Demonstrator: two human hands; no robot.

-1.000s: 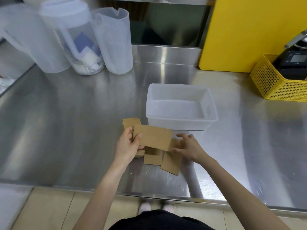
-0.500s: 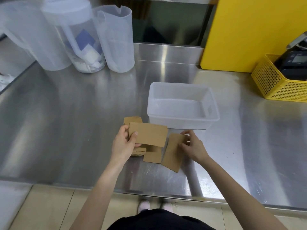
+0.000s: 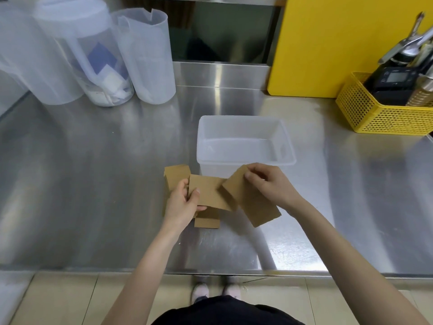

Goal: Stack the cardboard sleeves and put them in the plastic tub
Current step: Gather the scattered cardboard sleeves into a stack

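With plastic tub (image 3: 244,127) empty just beyond the fingers, better to slide the tilted sleeve (image 3: 251,205), pinched at its top corner by right hand (image 3: 271,184), squarely onto the sleeve (image 3: 210,193) clamped in left hand (image 3: 182,205), edges aligned.

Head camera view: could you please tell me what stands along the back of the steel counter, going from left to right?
Translucent jugs → tall clear pitcher → yellow board → yellow basket.
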